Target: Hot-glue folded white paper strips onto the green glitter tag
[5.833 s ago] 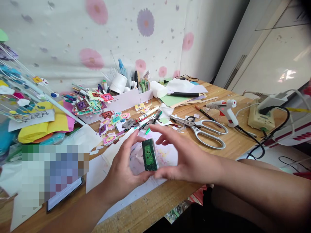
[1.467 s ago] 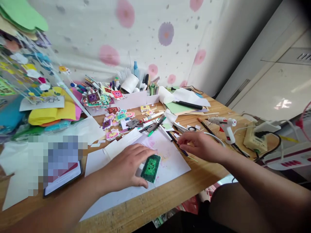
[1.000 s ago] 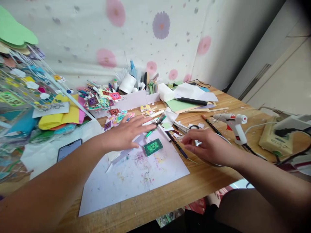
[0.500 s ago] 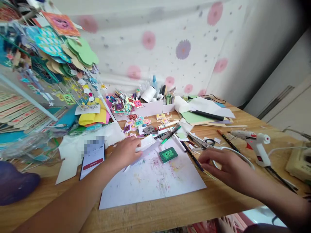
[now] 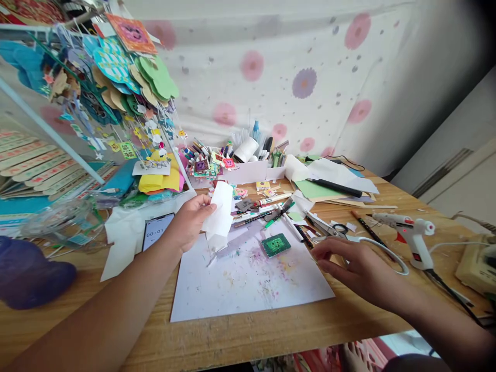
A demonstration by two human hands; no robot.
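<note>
My left hand [image 5: 189, 221] has come off the green glitter card [image 5: 275, 244] and now lifts a white paper slip [image 5: 220, 213] clear of the tabletop [image 5: 240, 341]. A second and a half ago that hand pressed on the card. Half a second ago it lay low over the loose papers at the far edge of the stained white sheet [image 5: 248, 281]. Its grip is now closed on the slip's left edge, thumb on top and fingers behind. The slip stands up bent, and its lower end curls down towards the sheet.

The card lies flat and glitter side up on the far right part of the sheet, just this side of the scattered pens [image 5: 267, 213]. Neither hand touches it. As I judge it, the card is put down and the slip is what I am working with now.

My right hand [image 5: 351, 263] has hardly shifted. It hovers palm down just right of the sheet, near the scissors [image 5: 323, 226], its grip loose and wide, holding nothing. The phone [image 5: 157, 231] shows just left of my left wrist, and the glue gun [image 5: 411, 235] lies well off to the right.
</note>
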